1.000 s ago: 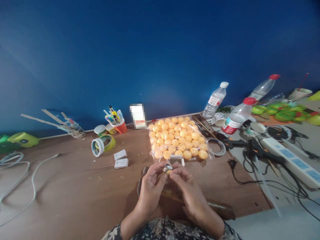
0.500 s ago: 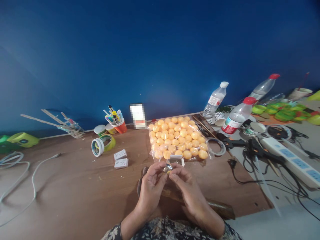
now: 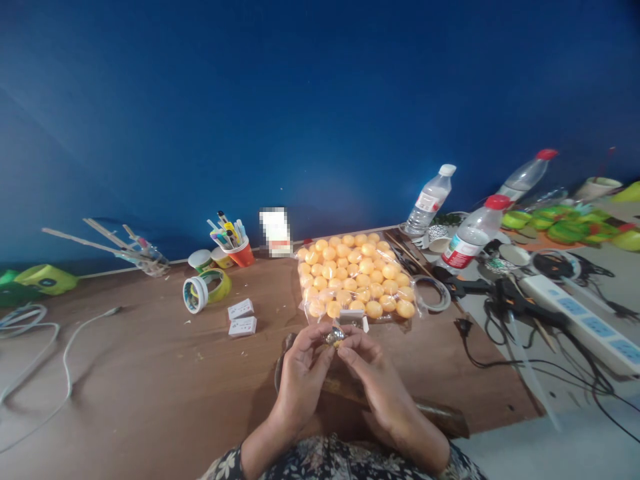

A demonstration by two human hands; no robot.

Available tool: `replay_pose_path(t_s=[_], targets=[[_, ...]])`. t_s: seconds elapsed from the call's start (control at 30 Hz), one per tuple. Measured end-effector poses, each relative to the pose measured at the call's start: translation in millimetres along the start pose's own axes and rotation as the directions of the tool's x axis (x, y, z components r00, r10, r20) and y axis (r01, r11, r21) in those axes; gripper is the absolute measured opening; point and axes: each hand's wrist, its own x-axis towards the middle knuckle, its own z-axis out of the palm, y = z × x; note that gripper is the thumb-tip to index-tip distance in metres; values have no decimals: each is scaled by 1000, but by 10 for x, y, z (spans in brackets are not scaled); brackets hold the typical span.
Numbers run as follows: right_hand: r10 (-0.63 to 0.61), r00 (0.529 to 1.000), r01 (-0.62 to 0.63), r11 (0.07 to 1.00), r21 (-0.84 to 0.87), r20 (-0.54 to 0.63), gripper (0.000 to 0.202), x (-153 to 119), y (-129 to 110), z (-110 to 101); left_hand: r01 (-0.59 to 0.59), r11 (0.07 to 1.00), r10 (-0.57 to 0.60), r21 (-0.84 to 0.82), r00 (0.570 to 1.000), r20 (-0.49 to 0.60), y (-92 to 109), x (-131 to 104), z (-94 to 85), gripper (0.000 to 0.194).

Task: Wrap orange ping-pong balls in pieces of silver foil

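Note:
A small shiny metallic piece (image 3: 334, 336) with a bit of yellow at its lower edge is pinched between the fingertips of both hands. My left hand (image 3: 306, 370) grips it from the left, and my right hand (image 3: 373, 373) from the right. Just beyond the fingers lies a small open white box (image 3: 353, 317). Behind it rests a clear bag of orange balls (image 3: 355, 273). Under my hands and forearms there is a brown, rounded object (image 3: 443, 417), mostly covered. What exactly the metallic piece is cannot be made out.
Two small white boxes (image 3: 243, 326) and tape rolls (image 3: 195, 295) lie left of the bag, near a cup of pens (image 3: 241, 253). White cables (image 3: 67, 353) are far left. Bottles (image 3: 467, 240), black glue guns (image 3: 530, 303) and a power strip (image 3: 585, 320) are on the right.

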Motion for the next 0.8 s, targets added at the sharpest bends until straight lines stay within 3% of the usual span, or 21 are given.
replay_pose_path(t_s=[0.4,0.8], targets=[[13,1000,-14,999,38,19,17,-24,-54,52,-25,1000,25,-6,999,-34,0,4,-3,26],[-29,999,28,998,50,25,11,-41,-34,42,-115,990,115,76,993,14,-1,-27,-4,22]])
